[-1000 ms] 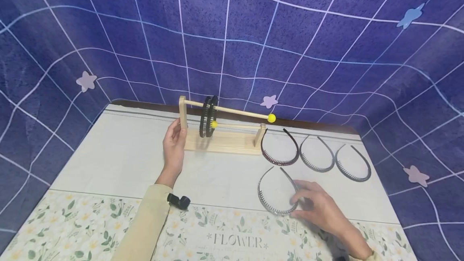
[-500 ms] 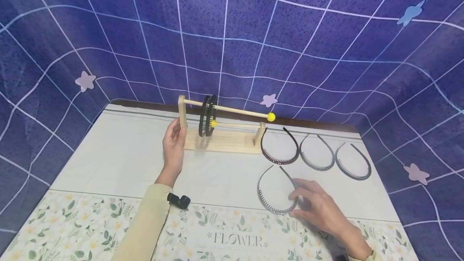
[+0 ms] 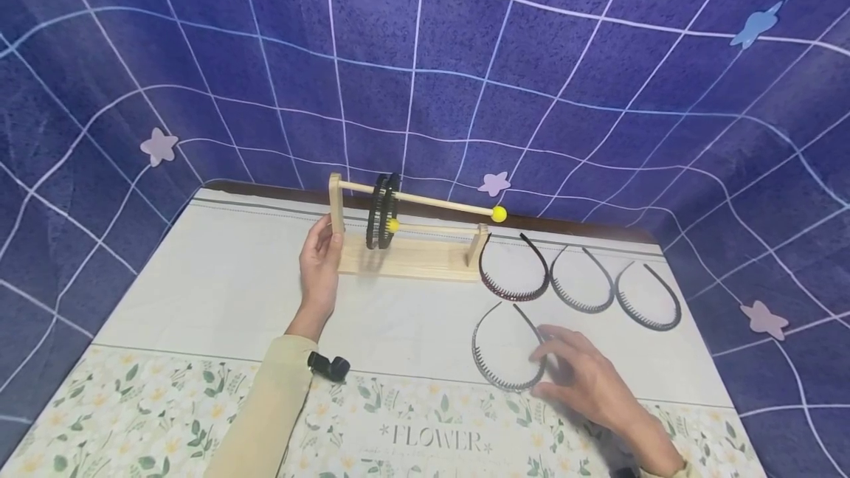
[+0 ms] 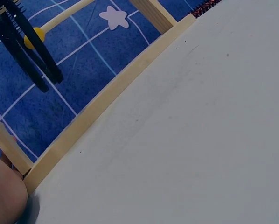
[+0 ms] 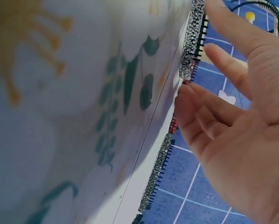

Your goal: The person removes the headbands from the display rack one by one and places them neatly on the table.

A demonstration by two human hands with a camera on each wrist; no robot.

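Observation:
My left hand [image 3: 320, 260] grips the left end of a pale wooden stand [image 3: 412, 260]; its palm [image 4: 6, 191] shows against the stand's corner in the left wrist view. Black toothed headbands [image 3: 381, 212] hang from the stand's upper rod [image 3: 445, 203], near its left side. A glittery silver headband [image 3: 488, 375] lies on the table in front. Beside its right curve is my right hand [image 3: 587, 378], fingers loosely bent, thumb and fingertips apart at the band. In the right wrist view my fingers [image 5: 223, 60] are spread near the glittery band [image 5: 193, 42]; exact contact is unclear.
Three more headbands lie in a row right of the stand: a dark red one [image 3: 514, 296], a grey one [image 3: 584, 308] and a dark grey one [image 3: 654, 326]. Yellow balls [image 3: 499, 214] tip the rods. A flowered mat [image 3: 372, 419] covers the table's front; a blue gridded cloth [image 3: 425, 57] stands behind.
The right fingertips have shifted slightly away from the thumb at the silver headband. The left hand, stand and headbands stay in place.

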